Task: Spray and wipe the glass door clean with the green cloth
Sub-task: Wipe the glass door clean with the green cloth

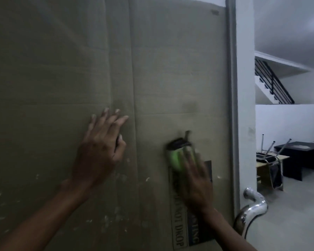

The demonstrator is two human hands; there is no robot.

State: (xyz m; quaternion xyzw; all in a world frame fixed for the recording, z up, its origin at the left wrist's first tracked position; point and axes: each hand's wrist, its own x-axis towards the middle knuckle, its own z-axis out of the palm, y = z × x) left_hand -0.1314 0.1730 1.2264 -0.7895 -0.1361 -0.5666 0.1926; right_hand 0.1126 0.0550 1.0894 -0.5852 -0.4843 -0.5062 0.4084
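The glass door (62, 69) fills most of the view, with brown cardboard showing behind the pane and pale specks low on the glass. My left hand (100, 151) lies flat against the door at mid-height, fingers spread and pointing up. To its right, my right hand (196, 182) presses the green cloth (177, 158) onto the glass with straight fingers; hand and cloth are motion-blurred. A dark blurred shape (179, 142) sits at the cloth's upper edge, and I cannot tell what it is. No spray bottle is visible.
The door's grey edge (231, 87) runs down the right side, with a chrome lever handle (252, 211) low on it. Beyond the door is a room with an overturned chair (272, 160), a dark table (301, 156) and a railed staircase (272, 84).
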